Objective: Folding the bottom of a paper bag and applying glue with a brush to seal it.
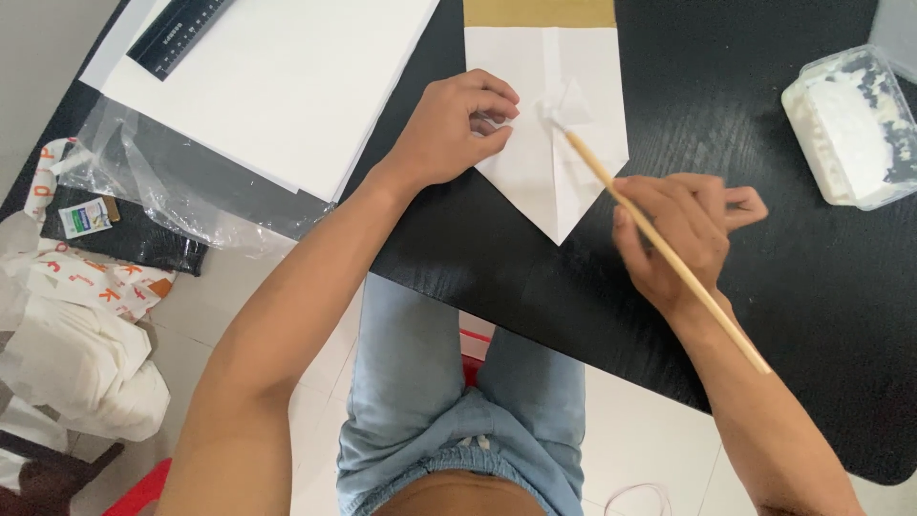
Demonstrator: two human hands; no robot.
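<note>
A white sheet of paper (pixel 535 162) folded to a point lies on the black table (pixel 745 287), its tip toward me. My left hand (pixel 449 129) rests on the paper's left side with curled fingers pressing it down. My right hand (pixel 683 239) grips a thin wooden stick (pixel 659 244). The stick's far tip touches a white blob, perhaps paste, at the paper's centre fold. A tan strip (pixel 540 11) runs along the paper's far end.
A clear plastic tub (pixel 850 124) of white paste sits at the right. A stack of white sheets (pixel 277 86) with a black ruler (pixel 177 33) lies far left on a clear plastic bag (pixel 181 205). Bags lie on the floor at left.
</note>
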